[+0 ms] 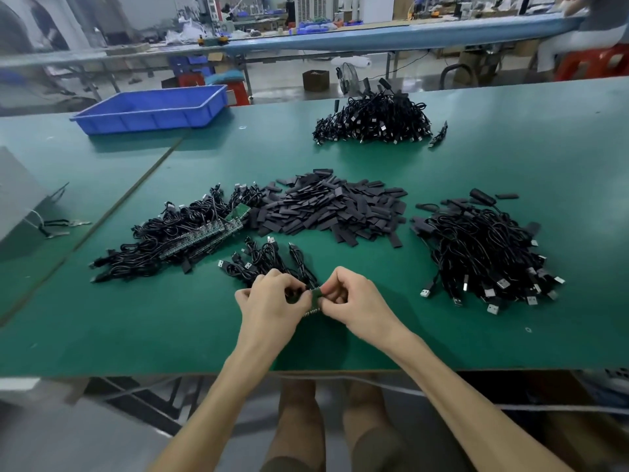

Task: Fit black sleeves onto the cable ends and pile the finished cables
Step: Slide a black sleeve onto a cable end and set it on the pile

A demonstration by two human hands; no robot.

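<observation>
My left hand [272, 298] and my right hand [350, 298] meet near the table's front edge, both pinching a small green circuit board strip [316, 301] joined to black cables. A small bunch of black USB cables [269, 258] runs from the strip away from me. A heap of flat black sleeves [333, 209] lies in the middle of the table. Left of it sits a pile of cables with green boards [190, 233]. At the right lies a pile of sleeved cables [483, 250]. Whether a sleeve is in my fingers is hidden.
The green table [442, 342] carries another cable pile [374, 117] at the back and a blue plastic bin [153, 109] at the back left. A grey box [17, 195] stands at the left edge. Benches and stools stand beyond.
</observation>
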